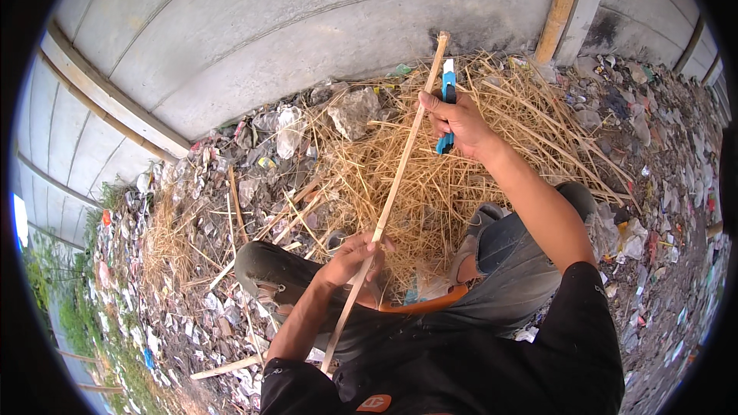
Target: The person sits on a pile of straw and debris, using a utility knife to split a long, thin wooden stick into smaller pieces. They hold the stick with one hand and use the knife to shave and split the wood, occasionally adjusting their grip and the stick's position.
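A long, pale bamboo strip [401, 165] slants across the view, its top end near the wall and its lower end beside my lap. My left hand [355, 258] is closed around its lower part, above my knees. Farther up, my right hand [460, 123] is wrapped around a blue utility knife [447, 92], the pale blade pointing away from me. The thumb of that hand lies against the strip. Under both hands spreads a heap of straw-coloured shavings [407, 207], between and beyond my legs.
A grey concrete panel wall [323, 23] rises ahead, with a bamboo pole [560, 8] upright against it. Scattered plastic litter [192, 277] covers the ground on both sides. A rock-like lump [355, 113] sits by the shavings. Longer thin strips [569, 134] lie at the right; green plants [77, 307] grow far left.
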`<state>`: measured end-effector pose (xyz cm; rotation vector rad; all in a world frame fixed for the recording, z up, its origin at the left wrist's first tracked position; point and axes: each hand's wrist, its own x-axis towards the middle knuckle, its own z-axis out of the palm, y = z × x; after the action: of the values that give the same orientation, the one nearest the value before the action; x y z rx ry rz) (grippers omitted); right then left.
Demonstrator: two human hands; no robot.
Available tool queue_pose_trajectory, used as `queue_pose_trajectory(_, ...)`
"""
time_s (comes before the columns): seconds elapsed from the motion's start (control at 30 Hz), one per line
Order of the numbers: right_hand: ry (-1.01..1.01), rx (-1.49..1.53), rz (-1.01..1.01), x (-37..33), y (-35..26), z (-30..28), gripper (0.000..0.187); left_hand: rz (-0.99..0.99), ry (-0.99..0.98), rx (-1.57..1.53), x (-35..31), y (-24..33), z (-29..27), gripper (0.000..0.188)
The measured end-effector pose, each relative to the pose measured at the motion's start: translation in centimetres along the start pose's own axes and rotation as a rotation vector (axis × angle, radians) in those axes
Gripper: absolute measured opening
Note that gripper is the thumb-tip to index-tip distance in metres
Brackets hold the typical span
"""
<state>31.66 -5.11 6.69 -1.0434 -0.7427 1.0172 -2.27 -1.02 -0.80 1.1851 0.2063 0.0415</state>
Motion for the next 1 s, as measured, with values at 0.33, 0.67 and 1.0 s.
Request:
queue_pose_trajectory(0.33, 0.196, 0.247, 0.019, 1.9, -3.1, -4.0, 0.038, -0.100, -0.103, -0.077, -0.1, -0.7, 0.2, 0.042)
queue_pose_trajectory(0.67, 0.249, 0.288, 0.000, 2.5, -2.7, -5.3, 0.040, -0.087, -0.093, -0.008, -0.2, 0.0, 1.1, 0.035)
queue_pose_trajectory(1.0, 0.073, 0.095, 0.040, 0.7, -1.9, -2.6, 0.030, 0.023, 0.010, 0.091, 0.2, -0.7, 0.6, 0.022)
